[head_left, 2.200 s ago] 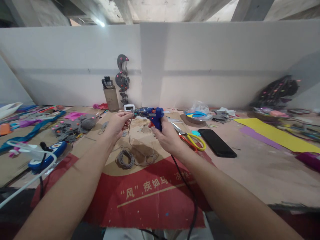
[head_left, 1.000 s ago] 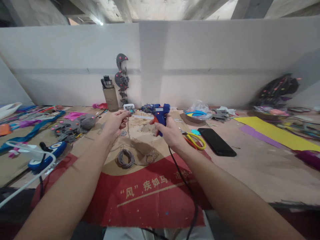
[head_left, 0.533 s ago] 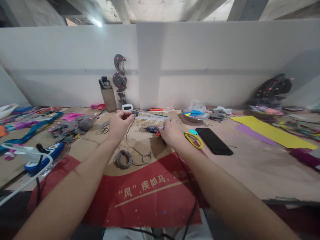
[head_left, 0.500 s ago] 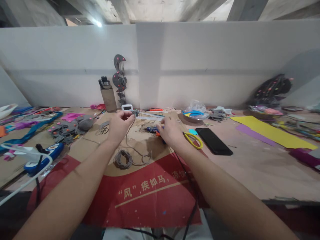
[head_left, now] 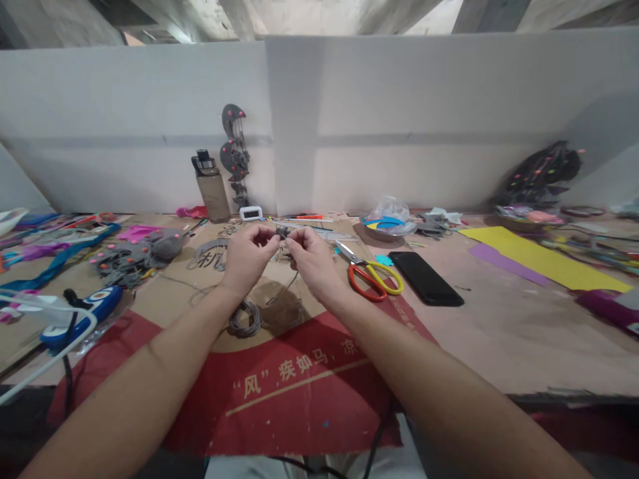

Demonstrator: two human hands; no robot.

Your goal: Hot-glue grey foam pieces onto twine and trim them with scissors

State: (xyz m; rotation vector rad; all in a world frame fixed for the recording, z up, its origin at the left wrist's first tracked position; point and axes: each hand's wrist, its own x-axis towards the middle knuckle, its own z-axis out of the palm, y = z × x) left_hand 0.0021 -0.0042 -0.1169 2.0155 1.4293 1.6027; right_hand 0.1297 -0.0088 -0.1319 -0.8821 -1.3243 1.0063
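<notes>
Pinkish tabletop (head_left: pixel 504 346), red-and-tan cardboard (head_left: pixel 299 426) over it; white partition (head_left: pixel 399 93) behind, concrete beams (head_left: pixel 492 16) above. Pale lettering (head_left: pixel 288 370) reads “风”, 疾如马. Left hand (head_left: pixel 249 256), right hand (head_left: pixel 315 261) pinch one small dark piece (head_left: pixel 283 233).

Toward the right, the open steel scissors with one red and one yellow loop handle (head_left: pixel 360 263) and the flat black rectangular phone (head_left: pixel 426 279) form a low barrier beside the right hand (head_left: pixel 313 263), passable from above, while the pinkish tabletop (head_left: pixel 499 339) beyond offers a broad sideways lane. Ahead, the brown translucent bottle with a black lid (head_left: pixel 212 195) and the tall white wall panel (head_left: pixel 399 133) limit reach. Leftward, the heaped grey pieces with pink dots (head_left: pixel 140 256) and looping white cable (head_left: pixel 60 363) crowd the way past the left hand (head_left: pixel 249 259).
</notes>
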